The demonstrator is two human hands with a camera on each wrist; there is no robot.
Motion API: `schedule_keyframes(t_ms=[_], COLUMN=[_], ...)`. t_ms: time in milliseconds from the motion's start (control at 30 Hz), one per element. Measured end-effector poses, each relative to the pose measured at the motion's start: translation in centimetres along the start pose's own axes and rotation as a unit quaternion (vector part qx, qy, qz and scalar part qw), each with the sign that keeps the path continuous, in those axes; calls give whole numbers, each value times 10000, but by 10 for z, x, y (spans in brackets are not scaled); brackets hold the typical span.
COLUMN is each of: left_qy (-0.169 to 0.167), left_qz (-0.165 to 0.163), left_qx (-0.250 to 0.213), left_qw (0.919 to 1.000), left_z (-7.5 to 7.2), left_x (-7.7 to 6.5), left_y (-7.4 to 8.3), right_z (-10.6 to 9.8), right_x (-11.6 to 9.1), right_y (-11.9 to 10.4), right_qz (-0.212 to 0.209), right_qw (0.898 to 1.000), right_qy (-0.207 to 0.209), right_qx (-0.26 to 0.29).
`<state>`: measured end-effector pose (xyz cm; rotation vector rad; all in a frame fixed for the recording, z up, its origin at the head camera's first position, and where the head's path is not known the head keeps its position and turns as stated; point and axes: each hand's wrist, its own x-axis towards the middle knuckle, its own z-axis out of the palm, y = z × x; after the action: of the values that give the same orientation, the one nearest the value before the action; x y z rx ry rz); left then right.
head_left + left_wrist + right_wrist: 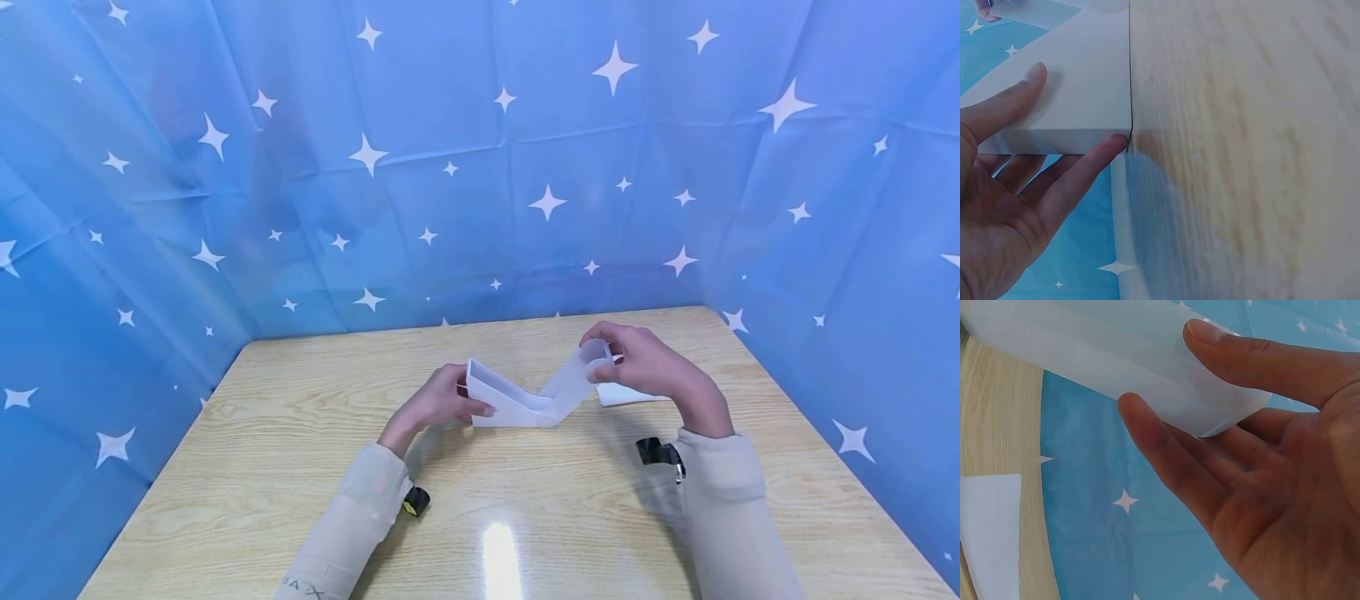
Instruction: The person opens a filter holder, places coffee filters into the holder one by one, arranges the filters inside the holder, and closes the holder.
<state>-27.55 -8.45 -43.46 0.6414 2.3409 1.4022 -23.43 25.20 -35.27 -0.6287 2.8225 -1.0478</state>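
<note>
A white case with two hinged halves stands bent in a wide V at mid-table. My left hand (437, 402) grips the outer end of its white half (501, 407). In the left wrist view the thumb lies across the broad face, and one fingertip reaches the lower corner, right at the tabletop. The translucent half (564, 387) slants up to the right, its rounded end held between thumb and fingers of my right hand (645, 362). In the right wrist view this translucent half (1104, 359) runs off toward the upper left.
A flat white piece (630, 395) lies on the wooden table (300, 450) beyond the right hand, partly hidden by it. A blue curtain with white stars (480, 167) hangs behind and along both sides. Small black devices (657, 452) sit by both cuffs.
</note>
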Motion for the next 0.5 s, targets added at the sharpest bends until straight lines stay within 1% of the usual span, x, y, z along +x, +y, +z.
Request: schedule_keyframes(t_ms=[233,500], left_qy=[21,21], left_qz=[-11,1], left_qx=[12,40], left_qw=[10000,10000], left_z=[0,1], left_x=[1,2], left_y=[0,-2], right_z=[1,0], right_x=[0,-1], right_y=[3,3], right_qz=[-20,5], right_qw=[10000,10000], right_qy=[52,5], right_qx=[12,83])
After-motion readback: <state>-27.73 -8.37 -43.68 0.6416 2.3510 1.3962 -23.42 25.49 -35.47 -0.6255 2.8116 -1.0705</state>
